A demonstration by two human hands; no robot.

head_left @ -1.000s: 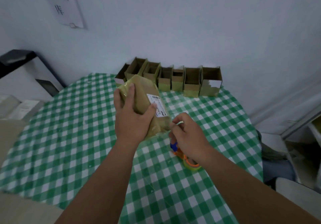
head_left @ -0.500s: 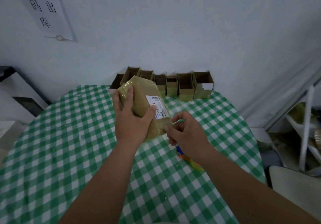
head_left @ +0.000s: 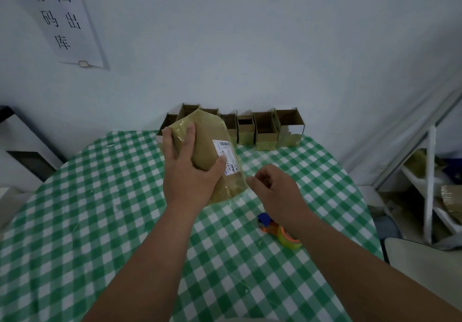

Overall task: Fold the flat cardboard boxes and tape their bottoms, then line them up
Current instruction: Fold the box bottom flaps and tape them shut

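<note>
Nearest us on the green-and-white checked table [head_left: 75, 221]: an orange-and-blue tape dispenser with a clear roll [head_left: 280, 229], half hidden under our right forearm. Right hand [head_left: 275, 191] hovers just above it, fingers loosely curled, thumb and forefinger close as if picking at something; holds nothing we can make out.

Left hand [head_left: 190, 171] grips the shrink-wrapped brown bundle of flat cardboard boxes [head_left: 210, 146], thumb on the white barcode label [head_left: 226, 158], fingers spread over the upper face. Bundle is tilted, lower corner on or just above the table; can't tell which.

Handling guess: stiff stack, moderate weight, film wrap glossy so likely slippery. Best held across the short width as now, or by the edges; the film has to be torn open at the loose lower corner before any blank comes out.

Far edge: a row of folded open-topped brown cardboard boxes [head_left: 265, 131] against the pale wall [head_left: 275, 46], touching side by side. A printed paper sign [head_left: 62, 19] hangs upper left.
</note>
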